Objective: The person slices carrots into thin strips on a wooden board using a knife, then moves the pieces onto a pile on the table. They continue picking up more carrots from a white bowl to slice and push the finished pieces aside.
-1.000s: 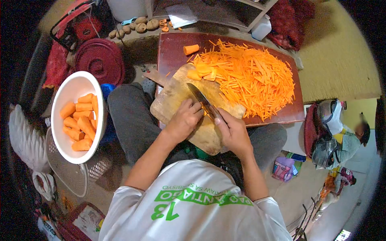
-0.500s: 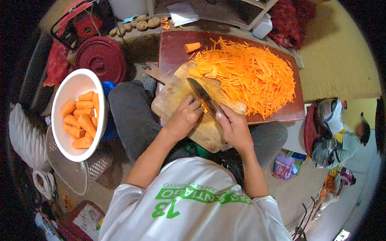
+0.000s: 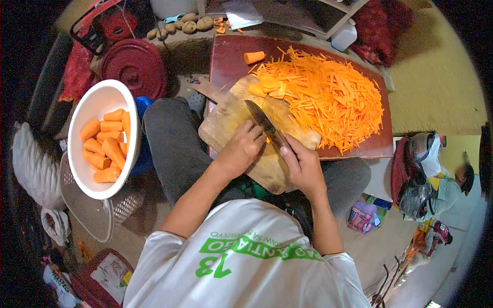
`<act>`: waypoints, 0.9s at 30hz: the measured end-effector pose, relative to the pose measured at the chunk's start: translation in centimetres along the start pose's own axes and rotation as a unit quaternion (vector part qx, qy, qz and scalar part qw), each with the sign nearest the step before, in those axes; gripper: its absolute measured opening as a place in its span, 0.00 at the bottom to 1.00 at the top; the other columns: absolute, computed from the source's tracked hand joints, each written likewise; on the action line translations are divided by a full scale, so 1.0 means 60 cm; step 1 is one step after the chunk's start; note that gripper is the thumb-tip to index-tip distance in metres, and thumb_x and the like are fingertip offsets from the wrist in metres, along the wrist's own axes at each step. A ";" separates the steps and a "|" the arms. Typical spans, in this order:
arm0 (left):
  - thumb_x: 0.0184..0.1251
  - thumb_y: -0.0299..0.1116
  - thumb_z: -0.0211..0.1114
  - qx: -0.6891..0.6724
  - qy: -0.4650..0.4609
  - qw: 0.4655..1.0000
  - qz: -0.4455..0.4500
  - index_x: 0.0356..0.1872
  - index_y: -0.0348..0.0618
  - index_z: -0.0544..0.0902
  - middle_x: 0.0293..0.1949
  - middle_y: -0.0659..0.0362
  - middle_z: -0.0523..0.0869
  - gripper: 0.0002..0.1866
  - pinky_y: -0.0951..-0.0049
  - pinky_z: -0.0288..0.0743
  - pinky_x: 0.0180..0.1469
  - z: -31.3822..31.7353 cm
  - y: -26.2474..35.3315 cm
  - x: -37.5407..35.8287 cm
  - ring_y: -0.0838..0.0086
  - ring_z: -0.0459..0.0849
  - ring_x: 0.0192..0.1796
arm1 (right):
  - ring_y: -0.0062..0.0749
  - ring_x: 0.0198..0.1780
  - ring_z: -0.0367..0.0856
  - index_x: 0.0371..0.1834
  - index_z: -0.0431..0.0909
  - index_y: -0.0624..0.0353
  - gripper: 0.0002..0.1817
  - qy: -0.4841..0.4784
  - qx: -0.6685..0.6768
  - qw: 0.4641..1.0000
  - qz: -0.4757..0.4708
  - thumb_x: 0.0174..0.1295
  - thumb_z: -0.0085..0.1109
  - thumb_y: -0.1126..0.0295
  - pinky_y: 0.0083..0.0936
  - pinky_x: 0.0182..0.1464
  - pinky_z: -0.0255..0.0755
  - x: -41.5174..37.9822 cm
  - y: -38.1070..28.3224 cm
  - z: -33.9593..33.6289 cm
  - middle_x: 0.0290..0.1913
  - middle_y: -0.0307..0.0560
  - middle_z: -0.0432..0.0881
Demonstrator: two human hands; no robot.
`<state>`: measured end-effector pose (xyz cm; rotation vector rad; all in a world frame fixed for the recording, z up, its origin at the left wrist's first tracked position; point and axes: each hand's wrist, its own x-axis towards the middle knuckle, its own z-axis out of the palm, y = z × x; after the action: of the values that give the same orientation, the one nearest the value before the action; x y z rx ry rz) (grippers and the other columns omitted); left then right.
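Observation:
My right hand (image 3: 304,163) is wrapped round the handle of a knife (image 3: 263,120), whose dark blade points up and left over the wooden cutting board (image 3: 231,126). Curled fingers of my left hand (image 3: 241,148) press down on the board just left of the blade. A sliver of orange carrot shows between them and the knife; most of it is hidden. Several thick carrot slices (image 3: 269,84) lie at the board's far edge. Beyond them spreads a large heap of carrot strips (image 3: 334,100), and a carrot chunk (image 3: 254,57) sits behind the slices.
The board rests across my lap and a dark red table (image 3: 231,51). At the left stands a white basin (image 3: 77,154) holding several peeled carrots (image 3: 110,146). Behind it is a maroon lid (image 3: 131,66). Potatoes (image 3: 189,26) line the back ledge near a white jug (image 3: 344,35).
The whole view has shifted slightly, so the surroundings sit a little further right. Both hands keep nearly the same pose on the board, the knife still beside my left fingers.

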<state>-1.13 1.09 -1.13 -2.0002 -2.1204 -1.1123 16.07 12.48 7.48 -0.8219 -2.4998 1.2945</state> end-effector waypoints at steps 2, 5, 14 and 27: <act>0.62 0.25 0.66 0.009 0.001 1.000 0.007 0.41 0.31 0.89 0.49 0.48 0.85 0.10 0.53 0.78 0.65 0.003 -0.001 -0.006 0.51 0.81 0.58 | 0.50 0.54 0.92 0.68 0.82 0.66 0.19 0.022 -0.047 0.998 -0.030 0.81 0.58 0.69 0.36 0.60 0.81 -0.012 0.007 0.004 0.51 0.67 0.90; 0.62 0.25 0.66 0.023 -0.017 0.999 0.014 0.42 0.30 0.89 0.49 0.48 0.84 0.11 0.55 0.78 0.65 0.000 0.000 -0.003 0.51 0.81 0.58 | 0.50 0.56 0.93 0.68 0.82 0.66 0.19 0.008 -0.027 1.000 0.006 0.81 0.59 0.68 0.37 0.61 0.81 -0.009 0.009 0.017 0.52 0.68 0.90; 0.63 0.25 0.65 0.031 -0.027 0.999 0.006 0.38 0.30 0.89 0.48 0.47 0.83 0.09 0.56 0.79 0.65 -0.013 0.011 -0.013 0.52 0.80 0.57 | 0.65 0.61 0.89 0.72 0.79 0.64 0.23 -0.005 -0.010 1.000 0.016 0.81 0.58 0.63 0.48 0.62 0.82 -0.009 0.000 -0.007 0.56 0.71 0.89; 0.63 0.25 0.65 0.025 -0.038 0.999 0.016 0.39 0.28 0.89 0.48 0.46 0.84 0.10 0.54 0.79 0.66 -0.010 0.004 -0.010 0.51 0.81 0.57 | 0.52 0.51 0.93 0.68 0.82 0.67 0.21 0.003 -0.012 1.000 -0.021 0.78 0.62 0.67 0.38 0.57 0.82 0.002 -0.001 0.007 0.49 0.66 0.90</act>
<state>-1.07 0.26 -0.85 -2.0775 -2.1211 -0.9852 15.79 12.25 7.27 -0.7726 -2.5200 1.2486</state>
